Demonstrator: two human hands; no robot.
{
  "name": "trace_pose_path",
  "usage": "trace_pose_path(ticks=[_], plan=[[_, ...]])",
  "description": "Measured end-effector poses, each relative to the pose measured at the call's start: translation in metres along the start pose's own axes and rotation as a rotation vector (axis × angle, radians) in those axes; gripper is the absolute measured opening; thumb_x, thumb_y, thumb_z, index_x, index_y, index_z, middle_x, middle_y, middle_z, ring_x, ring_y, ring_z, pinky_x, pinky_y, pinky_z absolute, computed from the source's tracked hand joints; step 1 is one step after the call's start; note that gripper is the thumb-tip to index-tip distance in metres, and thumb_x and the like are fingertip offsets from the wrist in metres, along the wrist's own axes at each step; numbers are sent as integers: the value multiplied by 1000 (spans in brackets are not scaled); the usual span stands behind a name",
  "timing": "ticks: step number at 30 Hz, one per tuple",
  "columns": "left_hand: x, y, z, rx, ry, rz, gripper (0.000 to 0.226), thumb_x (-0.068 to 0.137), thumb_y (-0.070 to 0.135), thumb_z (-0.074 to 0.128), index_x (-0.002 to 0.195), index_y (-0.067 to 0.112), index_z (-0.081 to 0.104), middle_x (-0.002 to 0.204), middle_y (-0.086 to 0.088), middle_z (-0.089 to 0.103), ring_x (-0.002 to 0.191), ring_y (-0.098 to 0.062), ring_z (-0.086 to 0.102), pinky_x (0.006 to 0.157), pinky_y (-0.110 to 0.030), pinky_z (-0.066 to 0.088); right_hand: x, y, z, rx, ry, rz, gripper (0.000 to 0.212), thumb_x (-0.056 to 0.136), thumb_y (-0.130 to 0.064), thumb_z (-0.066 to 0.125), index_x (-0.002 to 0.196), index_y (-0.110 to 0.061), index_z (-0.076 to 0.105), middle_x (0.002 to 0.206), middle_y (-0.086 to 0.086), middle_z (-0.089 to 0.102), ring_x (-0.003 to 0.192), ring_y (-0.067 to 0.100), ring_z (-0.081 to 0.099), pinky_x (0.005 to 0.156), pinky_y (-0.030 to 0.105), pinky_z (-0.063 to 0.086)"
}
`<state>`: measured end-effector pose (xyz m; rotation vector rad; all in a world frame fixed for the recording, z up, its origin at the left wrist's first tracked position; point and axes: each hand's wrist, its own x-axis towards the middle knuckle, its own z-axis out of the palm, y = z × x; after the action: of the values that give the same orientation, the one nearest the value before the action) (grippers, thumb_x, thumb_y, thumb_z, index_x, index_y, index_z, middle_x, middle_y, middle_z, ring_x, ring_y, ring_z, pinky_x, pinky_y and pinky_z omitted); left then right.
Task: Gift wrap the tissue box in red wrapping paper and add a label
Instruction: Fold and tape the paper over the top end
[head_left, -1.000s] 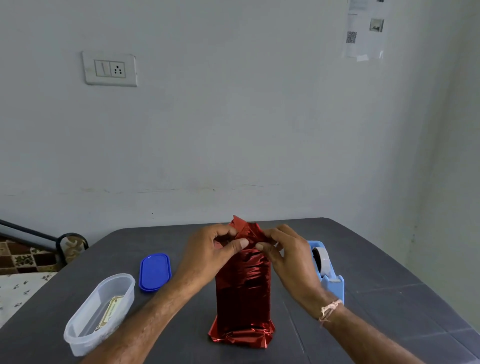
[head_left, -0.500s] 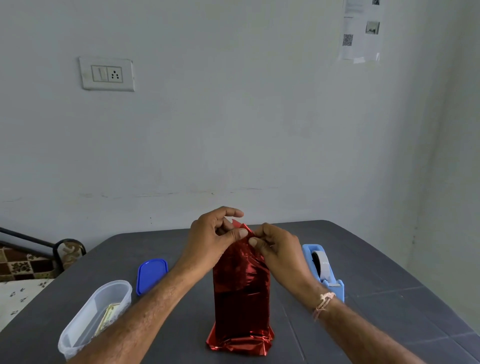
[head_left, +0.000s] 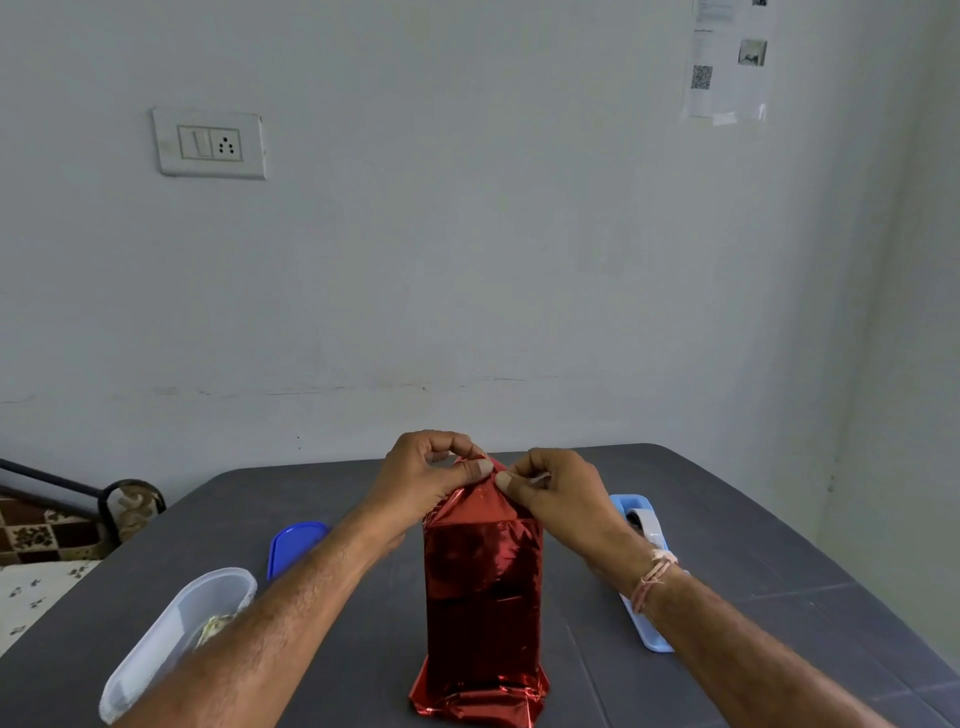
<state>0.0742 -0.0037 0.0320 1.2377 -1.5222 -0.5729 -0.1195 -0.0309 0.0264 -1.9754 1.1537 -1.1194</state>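
One grey table (head_left: 727, 519) fills the lower frame; at its lower centre the red-wrapped tissue box (head_left: 483, 597) stands upright. Left hand (head_left: 426, 483) and right hand (head_left: 561, 493) pinch its top flaps together, fingers curled. The slippery paper may spring open if either pinch loosens while reaching for the tape dispenser (head_left: 641, 525), lower right.

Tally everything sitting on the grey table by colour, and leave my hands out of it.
Red: 1, the wrapped box
Blue: 2, the lid and the tape dispenser
Clear: 1, the container
Total: 4
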Motion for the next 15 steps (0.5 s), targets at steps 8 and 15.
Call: trace_pose_path(ticks=[8,15], plan=[[0,-7,5,-216,32,-128,18,79,22,86,93,13,81,107,3,78,101,-12,74,92,-29,56,6,-2,1,-8,-23,-8,27,91,-35,76,72,-16,77,70,0,75,64,6,67,69,26,59],[-6,-8,6,-265,54,-117,15,83,13,83,94,5,79,94,3,80,84,-4,75,68,-10,53,15,-5,-8,66,-147,34,35,86,-40,81,74,-8,76,64,-2,70,62,6,63,64,21,52]])
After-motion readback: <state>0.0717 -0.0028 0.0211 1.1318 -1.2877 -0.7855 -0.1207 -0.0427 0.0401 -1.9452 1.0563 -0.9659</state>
